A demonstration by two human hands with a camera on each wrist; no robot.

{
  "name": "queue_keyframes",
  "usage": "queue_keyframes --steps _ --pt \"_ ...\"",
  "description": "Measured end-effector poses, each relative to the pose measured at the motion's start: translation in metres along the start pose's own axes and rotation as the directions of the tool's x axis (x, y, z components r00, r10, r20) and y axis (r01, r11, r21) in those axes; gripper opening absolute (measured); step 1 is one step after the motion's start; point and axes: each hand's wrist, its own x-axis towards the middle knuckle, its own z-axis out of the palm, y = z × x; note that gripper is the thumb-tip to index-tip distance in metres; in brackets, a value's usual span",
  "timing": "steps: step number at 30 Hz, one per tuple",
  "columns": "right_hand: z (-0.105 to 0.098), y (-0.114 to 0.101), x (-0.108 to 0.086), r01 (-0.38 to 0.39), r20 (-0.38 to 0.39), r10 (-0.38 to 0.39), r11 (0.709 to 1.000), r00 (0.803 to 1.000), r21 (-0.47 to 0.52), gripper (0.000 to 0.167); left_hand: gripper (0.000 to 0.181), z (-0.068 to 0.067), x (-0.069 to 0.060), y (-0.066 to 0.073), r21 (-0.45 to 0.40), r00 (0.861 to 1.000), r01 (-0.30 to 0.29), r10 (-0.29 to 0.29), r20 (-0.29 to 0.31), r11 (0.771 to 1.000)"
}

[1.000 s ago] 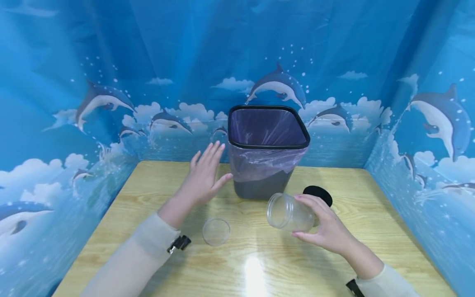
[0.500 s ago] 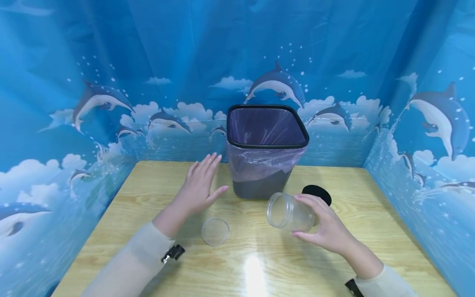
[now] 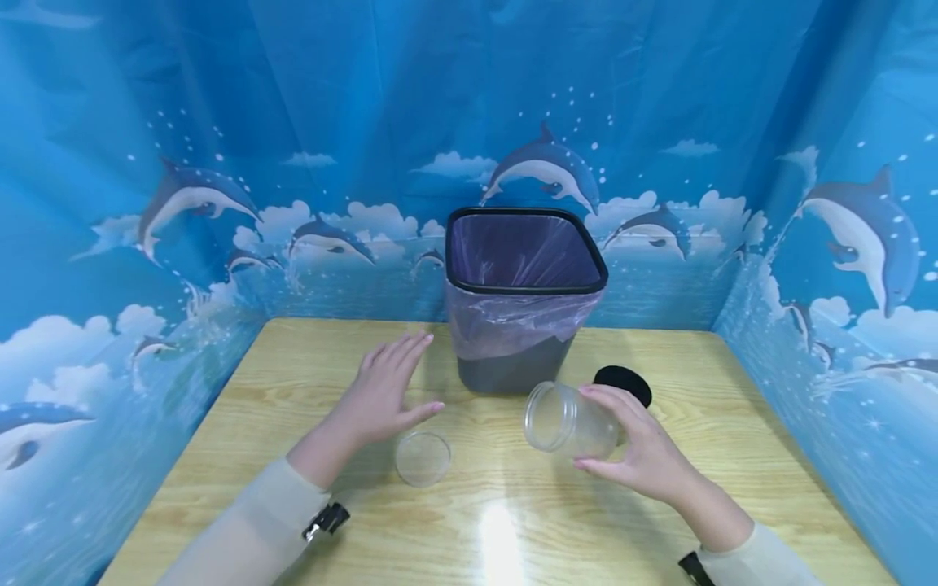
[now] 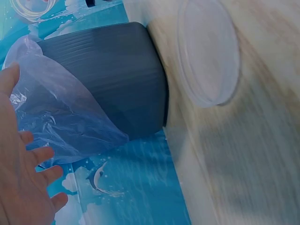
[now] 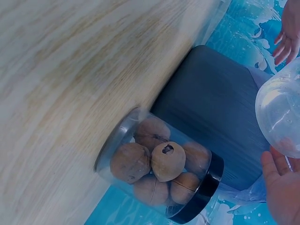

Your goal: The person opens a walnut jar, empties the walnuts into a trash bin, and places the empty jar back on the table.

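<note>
Right hand (image 3: 645, 454) has the jar (image 3: 582, 422) gripped thumb-to-fingers, tipped so it opens left, while the clear lid (image 3: 422, 459) lies way closer to the spread left hand (image 3: 375, 400).

The person wears long sleeves in a pale, creamy off-white, plain all over, the cloth smooth with a few soft creases. The left sleeve (image 3: 252, 517) shows along most of the forearm; of the right sleeve (image 3: 755, 561) I catch only the end. Both finish in simple straight edges short of the hands. On the inner side of the left one sits a small black block (image 3: 335, 516) – chunky, squarish – with a bright silvery bit (image 3: 313, 532) beside it. The right one has a dark piece (image 3: 692, 567) too, flatter-looking and too small to make out fully. The left hand (image 3: 381, 395) and right hand (image 3: 645, 452) are bare – slim, smooth fingers on each.
</note>
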Motion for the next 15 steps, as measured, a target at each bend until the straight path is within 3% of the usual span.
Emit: queue_keyframes --steps 15 --pt "0.0 -0.004 0.0 -0.03 0.007 0.03 1.0 1.0 -0.002 0.098 0.106 0.011 -0.022 -0.007 -0.042 0.999 -0.009 0.011 0.044 0.999"
